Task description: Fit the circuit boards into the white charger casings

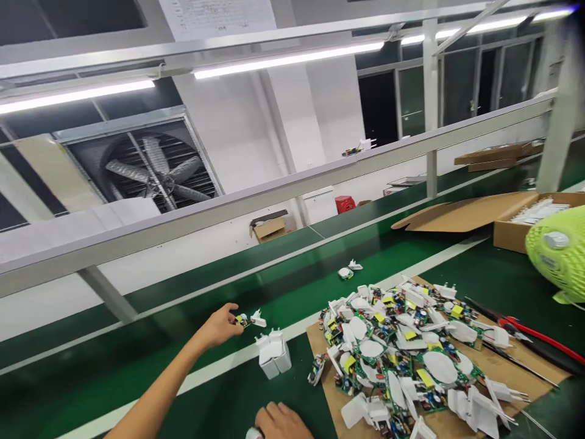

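Note:
My left hand [220,326] reaches over the green conveyor belt, thumb and forefinger closed around a small charger circuit board [241,319]. A white plug piece [258,318] sits at the board's right end. At the bottom edge my right hand [282,422] is partly cut off, its fingers curled. A white rounded piece [253,433] shows beside those fingers, mostly out of frame. Between the hands stand white charger housings [274,353] with prongs up. To the right, a large heap of charger circuit boards [393,353] with white plug parts covers a cardboard sheet [326,390].
Red-handled pliers [539,335] and dark tweezers [521,363] lie right of the heap. A lime-green fan [560,253] stands near an open carton [509,235]. Another board with plug [346,273] rests on the belt. A metal shelf rail [274,188] crosses above.

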### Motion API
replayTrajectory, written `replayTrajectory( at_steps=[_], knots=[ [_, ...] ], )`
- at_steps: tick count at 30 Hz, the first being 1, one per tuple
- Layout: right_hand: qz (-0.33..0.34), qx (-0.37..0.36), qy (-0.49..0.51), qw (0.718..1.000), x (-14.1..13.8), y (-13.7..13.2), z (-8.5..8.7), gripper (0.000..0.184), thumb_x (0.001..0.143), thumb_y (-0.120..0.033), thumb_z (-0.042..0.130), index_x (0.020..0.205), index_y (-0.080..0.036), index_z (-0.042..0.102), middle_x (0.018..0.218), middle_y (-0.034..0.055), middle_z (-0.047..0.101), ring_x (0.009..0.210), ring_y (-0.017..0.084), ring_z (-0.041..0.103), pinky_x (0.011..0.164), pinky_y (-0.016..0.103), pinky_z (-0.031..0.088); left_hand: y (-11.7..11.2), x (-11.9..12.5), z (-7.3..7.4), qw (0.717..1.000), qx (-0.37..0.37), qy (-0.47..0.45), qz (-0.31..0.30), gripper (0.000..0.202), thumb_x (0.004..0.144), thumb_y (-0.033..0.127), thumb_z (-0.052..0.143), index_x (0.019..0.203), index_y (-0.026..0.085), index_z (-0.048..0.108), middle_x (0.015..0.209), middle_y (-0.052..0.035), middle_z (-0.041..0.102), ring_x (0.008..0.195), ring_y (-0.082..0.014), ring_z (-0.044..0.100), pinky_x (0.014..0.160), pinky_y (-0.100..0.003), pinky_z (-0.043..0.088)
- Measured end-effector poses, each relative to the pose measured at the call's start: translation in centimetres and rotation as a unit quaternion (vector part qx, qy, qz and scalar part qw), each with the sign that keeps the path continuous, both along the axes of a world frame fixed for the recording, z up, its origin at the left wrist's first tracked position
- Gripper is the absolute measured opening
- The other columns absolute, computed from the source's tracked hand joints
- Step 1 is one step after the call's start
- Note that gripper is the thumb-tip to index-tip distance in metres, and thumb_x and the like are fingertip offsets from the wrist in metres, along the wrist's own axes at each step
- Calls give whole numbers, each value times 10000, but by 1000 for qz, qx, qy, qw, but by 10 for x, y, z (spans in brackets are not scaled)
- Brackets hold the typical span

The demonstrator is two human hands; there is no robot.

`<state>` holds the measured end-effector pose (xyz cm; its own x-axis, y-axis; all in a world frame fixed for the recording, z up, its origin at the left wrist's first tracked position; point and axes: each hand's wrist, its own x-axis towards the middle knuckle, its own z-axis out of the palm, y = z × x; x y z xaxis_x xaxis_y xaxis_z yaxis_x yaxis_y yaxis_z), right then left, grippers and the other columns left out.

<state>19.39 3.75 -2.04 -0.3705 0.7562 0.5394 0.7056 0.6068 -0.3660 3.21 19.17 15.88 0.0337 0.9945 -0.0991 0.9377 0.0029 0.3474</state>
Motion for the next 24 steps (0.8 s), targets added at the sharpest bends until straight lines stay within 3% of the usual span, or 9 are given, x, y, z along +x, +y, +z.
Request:
replayTrajectory(
  at_steps=[4, 8, 10, 13, 15, 18, 21, 24],
  knots=[
    [68, -15, -4, 998, 28, -18, 20, 254, 738, -200, 726, 990, -168, 724, 1063, 143, 748, 923, 308, 733, 856, 400, 612, -70, -39, 12, 999, -6, -10, -30, 725, 634, 247, 768, 1337, 171, 607, 983, -37, 717, 867, -243, 704, 719, -290, 556],
    [76, -35, -5, 996, 46, -31, 35, 380, 892, -63, 486, 1210, -142, 679, 1167, 177, 714, 1028, 327, 705, 925, 487, 596, -159, -43, -3, 996, -35, -41, -78, 760, 580, 228, 768, 1332, 262, 657, 1082, -13, 750, 930, -242, 725, 772, -274, 568],
    [94, -37, -6, 995, 51, -35, 36, 437, 914, -53, 439, 1291, -140, 644, 1240, 194, 699, 1101, 341, 691, 951, 518, 591, -190, -46, -7, 993, -46, -60, -92, 797, 565, 243, 818, 1346, 301, 670, 1139, 0, 769, 1006, -252, 734, 852, -278, 575],
    [145, -36, 14, 989, 57, -37, 30, 494, 953, -121, 461, 1429, -194, 573, 1376, 180, 662, 1219, 360, 664, 1015, 547, 579, -216, -78, 3, 995, -25, -55, -73, 881, 600, 344, 888, 1438, 324, 617, 1369, -25, 721, 1221, -290, 687, 1011, -319, 547],
    [174, -43, 34, 983, 60, -38, 26, 530, 966, -163, 485, 1489, -236, 536, 1434, 158, 644, 1278, 367, 645, 1053, 557, 565, -226, -116, 16, 999, 3, -30, -21, 907, 651, 418, 885, 1492, 293, 570, 1516, -76, 623, 1371, -332, 590, 1118, -381, 486],
    [215, -68, 36, 974, 57, -42, 27, 564, 986, -208, 513, 1546, -272, 494, 1508, 126, 607, 1351, 355, 610, 1087, 543, 555, -242, -177, 25, 996, 23, 25, 81, 887, 640, 406, 871, 1460, 201, 599, 1550, -180, 558, 1459, -441, 465, 1194, -502, 385],
    [253, -93, 7, 963, 43, -53, 38, 559, 996, -293, 592, 1548, -283, 505, 1592, 101, 531, 1430, 354, 545, 1117, 529, 540, -258, -211, 13, 987, -3, 72, 147, 775, 577, 341, 860, 1308, 144, 696, 1354, -225, 669, 1296, -517, 583, 1091, -553, 466],
    [273, -85, -15, 958, 26, -63, 50, 465, 948, -295, 673, 1410, -266, 629, 1552, 111, 576, 1375, 361, 596, 1082, 503, 568, -265, -208, -6, 987, -35, 80, 136, 593, 667, 334, 775, 1224, 137, 724, 1170, -182, 727, 1119, -453, 694, 977, -506, 545]
  ],
)
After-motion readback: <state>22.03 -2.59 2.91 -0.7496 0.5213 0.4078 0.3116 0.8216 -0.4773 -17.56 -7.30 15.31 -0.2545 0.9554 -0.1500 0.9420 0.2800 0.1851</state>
